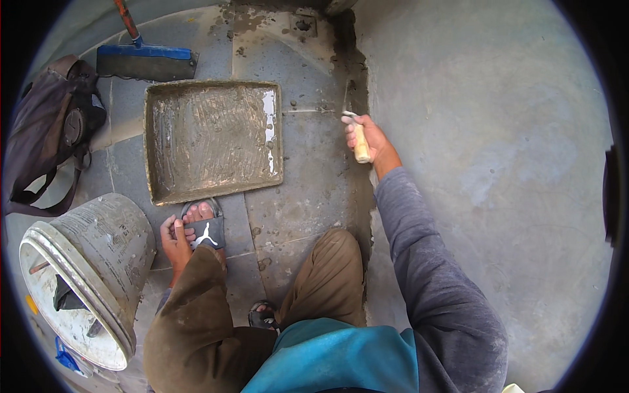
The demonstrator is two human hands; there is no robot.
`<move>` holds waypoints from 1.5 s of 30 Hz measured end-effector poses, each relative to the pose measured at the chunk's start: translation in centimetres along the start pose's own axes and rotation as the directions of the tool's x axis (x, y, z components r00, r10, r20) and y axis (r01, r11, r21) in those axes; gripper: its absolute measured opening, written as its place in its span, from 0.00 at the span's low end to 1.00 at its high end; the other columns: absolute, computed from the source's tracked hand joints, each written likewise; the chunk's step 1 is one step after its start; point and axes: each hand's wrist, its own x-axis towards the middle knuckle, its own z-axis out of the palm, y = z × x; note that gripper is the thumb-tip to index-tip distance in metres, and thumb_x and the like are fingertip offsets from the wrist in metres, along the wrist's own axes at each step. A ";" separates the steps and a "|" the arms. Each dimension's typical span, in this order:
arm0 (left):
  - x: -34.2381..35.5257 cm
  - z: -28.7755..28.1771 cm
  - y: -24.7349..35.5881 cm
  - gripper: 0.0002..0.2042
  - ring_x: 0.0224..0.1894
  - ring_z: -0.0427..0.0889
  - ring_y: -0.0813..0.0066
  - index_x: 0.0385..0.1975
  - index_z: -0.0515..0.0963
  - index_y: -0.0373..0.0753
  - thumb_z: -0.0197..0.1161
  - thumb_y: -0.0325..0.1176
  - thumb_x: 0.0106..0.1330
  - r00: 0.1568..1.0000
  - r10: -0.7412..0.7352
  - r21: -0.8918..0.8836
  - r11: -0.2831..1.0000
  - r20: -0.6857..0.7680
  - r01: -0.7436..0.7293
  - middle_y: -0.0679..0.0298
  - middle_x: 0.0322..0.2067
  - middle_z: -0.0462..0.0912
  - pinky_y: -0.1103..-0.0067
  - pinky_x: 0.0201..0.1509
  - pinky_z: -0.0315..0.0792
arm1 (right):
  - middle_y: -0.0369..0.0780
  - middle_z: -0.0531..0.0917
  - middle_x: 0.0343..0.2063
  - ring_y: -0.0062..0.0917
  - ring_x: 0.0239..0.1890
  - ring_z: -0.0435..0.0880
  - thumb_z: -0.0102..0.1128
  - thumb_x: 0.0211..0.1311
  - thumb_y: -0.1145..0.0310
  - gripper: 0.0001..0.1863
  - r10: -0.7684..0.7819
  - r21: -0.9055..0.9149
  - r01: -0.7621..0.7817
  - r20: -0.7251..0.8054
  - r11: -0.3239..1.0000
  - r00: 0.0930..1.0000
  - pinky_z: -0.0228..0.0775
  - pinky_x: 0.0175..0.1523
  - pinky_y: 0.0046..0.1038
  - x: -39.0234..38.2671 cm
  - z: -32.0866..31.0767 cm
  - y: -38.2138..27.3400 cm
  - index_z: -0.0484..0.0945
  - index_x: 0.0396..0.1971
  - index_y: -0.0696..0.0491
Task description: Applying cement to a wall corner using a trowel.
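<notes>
Gripping tight, the right hand point(372, 137) is clamped on a small trowel with a smooth, rounded, pale wooden handle point(361, 147), out at the foot of the wall on the right! The left hand point(174, 242) is well apart from it, fingers loose and a little bent, nothing seen in them, down beside a dark open-toed sandal with a white mark point(217, 226); whether it touches, I can't tell.

Look at the textures here: a shallow, square-cornered tray with a crusted rim point(280, 131) sits left of the trowel, coated in wet grey-brown mortar point(209, 137), ridged and streaked, with a bright sheen down its right side. At the far left, a wide, flat, dark blade with a blue back edge and a reddish handle point(147, 63); nearer, a slumped dark cloth bag with straps point(56, 124); nearer again, a splattered white plastic bucket point(111, 236), round and thick-rimmed.

Underneath, a floor of blue-grey tiles point(314, 167) with pale joints and muddy smears, a squarish drain point(303, 26) at the far end. On the right, a broad grey cement wall point(511, 196), smooth with cloudy patches.

And the trowel's line? Long axis near to far, leaning slightly left at the far end: butt towards the person, metal end pointing far, its blade too blurred to trace.
</notes>
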 end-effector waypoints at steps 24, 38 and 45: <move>-0.2 -0.1 0.0 0.11 0.26 0.77 0.84 0.46 0.76 0.34 0.61 0.33 0.69 0.971 -0.098 0.049 0.995 0.218 0.089 0.68 0.29 0.79 0.86 0.28 0.71 | 0.54 0.80 0.47 0.49 0.51 0.79 0.61 0.61 0.63 0.25 -0.734 -0.882 -0.116 -0.446 0.456 0.512 0.71 0.56 0.43 7.2 3.0 5.5 0.63 0.53 0.57; 0.6 -0.5 -0.3 0.12 0.25 0.77 0.83 0.46 0.76 0.34 0.60 0.35 0.69 0.956 -0.133 0.030 0.991 0.260 0.129 0.67 0.29 0.79 0.86 0.27 0.71 | 0.54 0.81 0.43 0.50 0.48 0.80 0.61 0.62 0.62 0.25 -0.851 -0.939 0.086 -0.261 0.334 0.455 0.69 0.53 0.43 4.7 3.0 7.1 0.66 0.54 0.58; 0.8 -0.2 -0.7 0.13 0.24 0.77 0.84 0.46 0.75 0.35 0.60 0.37 0.70 0.955 -0.167 0.025 0.986 0.245 0.166 0.67 0.31 0.79 0.87 0.26 0.71 | 0.52 0.82 0.43 0.42 0.47 0.82 0.65 0.59 0.64 0.25 -0.773 -0.821 0.187 -0.396 0.540 0.496 0.71 0.53 0.39 8.5 -0.9 3.9 0.72 0.52 0.60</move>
